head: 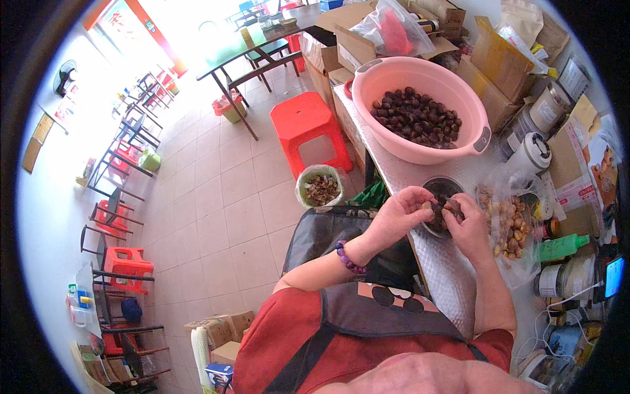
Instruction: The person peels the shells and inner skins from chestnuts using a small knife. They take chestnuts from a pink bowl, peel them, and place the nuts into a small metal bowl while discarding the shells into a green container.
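Note:
Both my hands meet over a dark round bowl on the table's silvery cover. Between the fingertips of my left hand is a small brownish piece, perhaps a bit of shell. My right hand grips a dark brown nut, likely a chestnut. My fingers hide part of the bowl and what lies in it. Beyond them stands a pink plastic basin with many dark brown nuts inside. Right of my right hand, a clear plastic bag holds lighter, yellowish-brown peeled nuts.
A lined bin with brown shells stands on the floor beside a red plastic stool. Cardboard boxes, a white-lidded container, a green bottle, jars and a lit phone with a cable crowd the table's right side.

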`<state>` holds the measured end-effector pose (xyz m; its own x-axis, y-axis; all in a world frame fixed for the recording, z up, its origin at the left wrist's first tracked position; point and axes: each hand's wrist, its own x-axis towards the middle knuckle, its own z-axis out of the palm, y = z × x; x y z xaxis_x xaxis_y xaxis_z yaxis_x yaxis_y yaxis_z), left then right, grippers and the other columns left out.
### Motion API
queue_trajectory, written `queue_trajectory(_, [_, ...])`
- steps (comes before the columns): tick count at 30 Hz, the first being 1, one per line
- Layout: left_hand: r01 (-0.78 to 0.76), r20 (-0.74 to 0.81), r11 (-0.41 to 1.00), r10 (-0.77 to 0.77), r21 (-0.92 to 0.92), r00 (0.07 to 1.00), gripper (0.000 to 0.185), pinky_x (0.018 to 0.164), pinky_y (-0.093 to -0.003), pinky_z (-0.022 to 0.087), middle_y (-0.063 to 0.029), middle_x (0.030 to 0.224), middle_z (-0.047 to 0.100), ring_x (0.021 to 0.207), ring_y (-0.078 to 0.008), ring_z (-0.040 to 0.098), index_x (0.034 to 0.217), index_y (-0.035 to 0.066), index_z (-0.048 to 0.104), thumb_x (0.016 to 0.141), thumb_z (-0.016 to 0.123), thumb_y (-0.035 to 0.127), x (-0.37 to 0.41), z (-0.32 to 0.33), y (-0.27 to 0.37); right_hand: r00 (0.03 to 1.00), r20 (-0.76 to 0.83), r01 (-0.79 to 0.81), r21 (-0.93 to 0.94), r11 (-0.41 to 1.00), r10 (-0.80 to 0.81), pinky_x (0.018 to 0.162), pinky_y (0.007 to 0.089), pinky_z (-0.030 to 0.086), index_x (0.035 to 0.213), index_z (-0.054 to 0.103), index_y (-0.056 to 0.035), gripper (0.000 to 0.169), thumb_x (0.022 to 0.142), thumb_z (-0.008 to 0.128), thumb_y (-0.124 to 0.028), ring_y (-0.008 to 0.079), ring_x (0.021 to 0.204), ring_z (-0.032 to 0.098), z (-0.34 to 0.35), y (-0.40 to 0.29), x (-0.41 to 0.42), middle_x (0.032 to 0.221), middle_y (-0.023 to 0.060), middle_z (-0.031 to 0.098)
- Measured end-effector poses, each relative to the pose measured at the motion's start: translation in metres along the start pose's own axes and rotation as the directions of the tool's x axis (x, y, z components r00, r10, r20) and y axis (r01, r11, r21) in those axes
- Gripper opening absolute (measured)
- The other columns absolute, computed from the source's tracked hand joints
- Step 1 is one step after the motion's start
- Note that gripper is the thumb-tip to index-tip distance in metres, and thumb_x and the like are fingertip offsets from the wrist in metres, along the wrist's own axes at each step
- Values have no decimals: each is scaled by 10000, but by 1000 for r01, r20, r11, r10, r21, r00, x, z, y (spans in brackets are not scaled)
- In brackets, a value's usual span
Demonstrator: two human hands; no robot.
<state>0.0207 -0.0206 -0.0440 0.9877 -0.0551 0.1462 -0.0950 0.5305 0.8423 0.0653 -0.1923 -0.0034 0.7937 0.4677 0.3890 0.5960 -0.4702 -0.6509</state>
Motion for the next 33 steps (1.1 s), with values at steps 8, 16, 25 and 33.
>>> queue_trajectory(8, [-43, 89, 940, 13, 340, 996, 294, 762, -211, 469, -15, 984, 582, 884, -70, 549, 1091, -2, 546, 808, 623, -9, -3, 7, 2, 958, 194, -264, 296, 918, 213, 589, 238, 440, 922, 591, 3, 171, 797, 646, -99, 79, 643, 534, -1, 0, -4, 749, 39, 628])
queue_trajectory(16, [27, -7, 994, -27, 107, 1000, 331, 801, -242, 486, -56, 1002, 610, 886, -104, 587, 1143, -15, 533, 823, 616, 8, -3, 6, -1, 986, 58, -168, 265, 949, 159, 571, 253, 447, 948, 595, -21, 190, 778, 647, -88, 102, 617, 535, -2, -12, -6, 740, 64, 603])
queue_trajectory(25, [-111, 6, 759, 140, 642, 990, 286, 697, -232, 490, -62, 890, 631, 759, -99, 601, 1116, -17, 560, 837, 587, 38, -8, 15, 6, 997, 11, -75, 287, 955, 75, 585, 278, 471, 949, 588, -21, 201, 754, 624, -51, 161, 650, 595, 2, -9, -9, 780, 97, 621])
queue_trajectory(33, [-165, 45, 642, 199, 749, 979, 208, 641, -275, 492, -107, 802, 626, 718, -168, 613, 992, -14, 588, 796, 623, 45, -10, 21, 5, 987, 131, -113, 170, 979, 91, 598, 370, 467, 878, 533, -12, 162, 726, 578, -44, 313, 655, 584, -2, -15, -9, 738, 156, 578])
